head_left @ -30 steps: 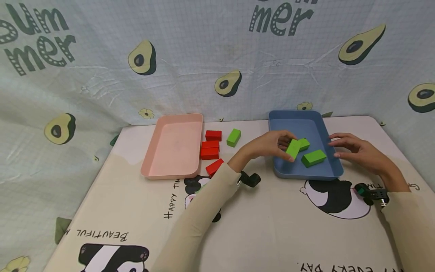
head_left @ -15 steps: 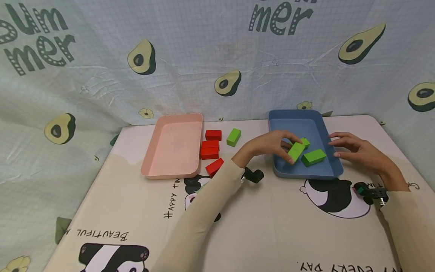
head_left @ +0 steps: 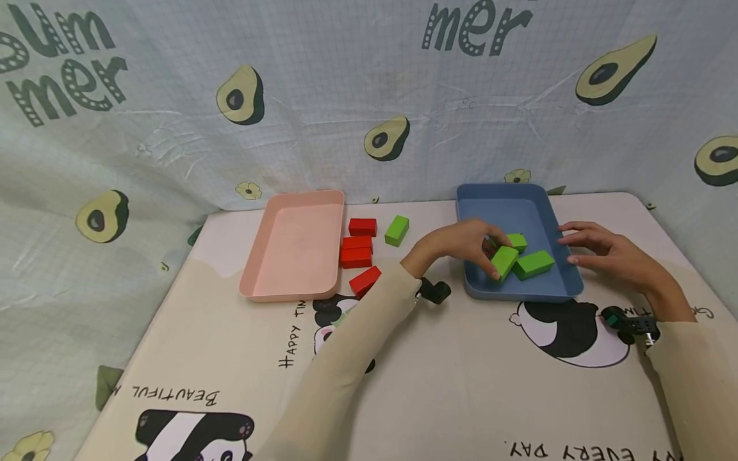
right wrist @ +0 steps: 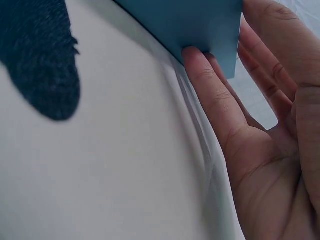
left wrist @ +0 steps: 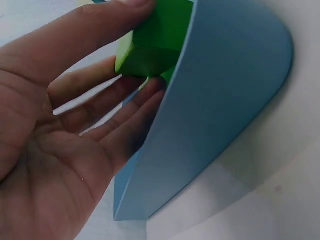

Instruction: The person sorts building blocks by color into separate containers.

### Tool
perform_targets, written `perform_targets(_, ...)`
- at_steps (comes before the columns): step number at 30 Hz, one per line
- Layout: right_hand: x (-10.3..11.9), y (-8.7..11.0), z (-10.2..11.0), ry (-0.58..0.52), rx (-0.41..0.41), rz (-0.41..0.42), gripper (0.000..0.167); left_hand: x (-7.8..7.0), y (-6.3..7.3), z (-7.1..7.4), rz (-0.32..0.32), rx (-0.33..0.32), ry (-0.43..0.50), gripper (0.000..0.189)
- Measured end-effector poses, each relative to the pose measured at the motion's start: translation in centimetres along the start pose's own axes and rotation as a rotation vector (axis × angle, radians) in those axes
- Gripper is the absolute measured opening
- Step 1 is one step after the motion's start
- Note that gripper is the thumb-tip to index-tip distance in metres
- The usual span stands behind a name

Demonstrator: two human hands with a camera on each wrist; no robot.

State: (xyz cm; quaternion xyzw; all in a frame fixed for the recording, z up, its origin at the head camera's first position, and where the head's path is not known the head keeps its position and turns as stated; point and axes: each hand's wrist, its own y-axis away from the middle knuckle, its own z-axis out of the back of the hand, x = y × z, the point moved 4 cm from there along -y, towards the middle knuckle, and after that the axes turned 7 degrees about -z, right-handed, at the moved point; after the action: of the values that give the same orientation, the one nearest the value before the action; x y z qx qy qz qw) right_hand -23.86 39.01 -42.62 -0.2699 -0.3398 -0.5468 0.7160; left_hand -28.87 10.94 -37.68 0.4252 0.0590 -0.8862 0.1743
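Over the blue tray (head_left: 500,205), my left hand (head_left: 461,242) pinches a green block (head_left: 504,261) between thumb and fingers. In the left wrist view the same green block (left wrist: 155,42) sits just inside the tray wall (left wrist: 220,75). Another green block (head_left: 533,264) lies in the tray right beside the held one. A further green block (head_left: 517,241) lies behind, partly covered by the hand. At the tray's right side is my right hand (head_left: 617,259), its relaxed fingertips against the outer wall, as the right wrist view shows the fingers (right wrist: 215,95) at the blue side.
A pink tray (head_left: 294,246) stands on the left of the table. Several red blocks (head_left: 355,257) lie along its right side, the nearest red block (head_left: 365,280) close to my left sleeve. One green block (head_left: 396,230) lies between the two trays. A printed cloth hangs behind.
My left hand has moved slightly right and lowered the green block, which has turned a little and now sits against the neighbouring block in view. The right hand keeps its place.
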Motion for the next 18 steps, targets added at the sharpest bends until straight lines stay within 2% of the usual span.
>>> perform_targets(3, -0.1, 0.0, 0.0, 0.006, -0.001, 0.001, 0.036, -0.1, -0.7, 0.3, -0.011, 0.053, -0.113, 0.067)
perform_targets(9, -0.2, 0.0, 0.1, 0.014, -0.002, -0.015, 0.037, 0.0, -2.0, 0.8, -0.040, 0.148, -0.204, 0.068)
perform_targets(13, -0.1, 0.1, 0.0, 0.013, -0.004, -0.023, 0.037, 0.3, -2.5, 1.2, -0.048, 0.188, -0.193, 0.068)
perform_targets(18, 0.0, 0.0, 0.0, 0.026, -0.009, -0.037, 0.037, 0.9, -2.7, 1.5, -0.057, 0.208, -0.095, 0.068)
